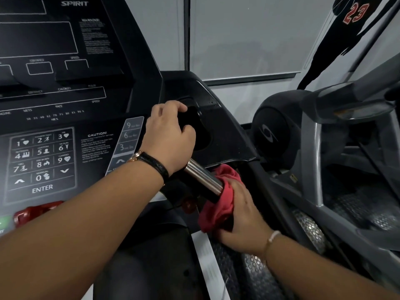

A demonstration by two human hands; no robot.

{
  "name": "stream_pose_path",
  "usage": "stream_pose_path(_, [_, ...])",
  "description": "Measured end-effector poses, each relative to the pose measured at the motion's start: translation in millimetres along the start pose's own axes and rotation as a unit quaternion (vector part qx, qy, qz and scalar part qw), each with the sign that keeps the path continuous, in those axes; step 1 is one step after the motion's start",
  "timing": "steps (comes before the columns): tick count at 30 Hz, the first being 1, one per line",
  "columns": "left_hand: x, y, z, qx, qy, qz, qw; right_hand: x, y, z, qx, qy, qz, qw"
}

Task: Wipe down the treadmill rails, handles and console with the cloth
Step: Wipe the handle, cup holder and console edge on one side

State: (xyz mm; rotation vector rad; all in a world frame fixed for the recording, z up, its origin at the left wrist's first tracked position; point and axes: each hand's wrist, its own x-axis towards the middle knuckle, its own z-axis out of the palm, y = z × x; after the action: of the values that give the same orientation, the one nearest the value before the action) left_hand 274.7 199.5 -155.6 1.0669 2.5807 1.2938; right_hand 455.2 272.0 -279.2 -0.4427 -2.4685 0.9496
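Observation:
The black treadmill console (65, 83) fills the left of the head view, with a numbered keypad (42, 161) low on it. A handle with a shiny metal sensor section (202, 177) slants down to the right below the console. My right hand (240, 211) grips a red cloth (218, 204) wrapped round this handle just below the metal part. My left hand (171, 135) reaches over the handle's top, fingers curled on a dark object at the cup holder (203, 135) in the console's right wing.
A red safety button (35, 212) sits under the keypad. The treadmill's side rail (255, 276) with studded tread runs along the bottom. A grey neighbouring exercise machine (313, 148) stands close on the right. A black numbered jersey (346, 29) hangs on the wall behind.

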Motion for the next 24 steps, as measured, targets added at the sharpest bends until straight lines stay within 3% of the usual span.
stream_pose_path(4, [1,0,1,0.004,-0.009,-0.006,1.000,34,32,-15,-0.148,-0.101,-0.004,0.984])
stream_pose_path(7, [1,0,1,0.004,-0.009,-0.012,1.000,55,37,-13,-0.185,-0.165,-0.083,0.965])
stream_pose_path(9, [1,1,0,-0.001,-0.014,-0.013,1.000,67,27,-25,-0.149,-0.232,-0.032,0.961])
stream_pose_path(12, [1,1,0,-0.006,-0.015,-0.014,1.000,79,19,-35,-0.094,-0.359,0.092,0.924])
stream_pose_path(14, [0,1,1,0.000,-0.009,-0.012,1.000,74,18,-32,-0.068,-0.318,0.066,0.943])
stream_pose_path(16, [1,0,1,-0.005,-0.005,-0.013,1.000,62,16,-25,-0.034,-0.220,0.043,0.974])
stream_pose_path(18, [1,0,1,-0.008,-0.011,-0.014,1.000,50,15,-13,-0.070,-0.100,-0.014,0.992])
stream_pose_path(20, [2,-1,2,-0.008,-0.016,-0.017,1.000,41,14,1,-0.146,0.016,-0.055,0.988])
stream_pose_path(24, [2,-3,2,-0.005,-0.010,-0.021,1.000,31,10,17,-0.143,0.125,0.010,0.982])
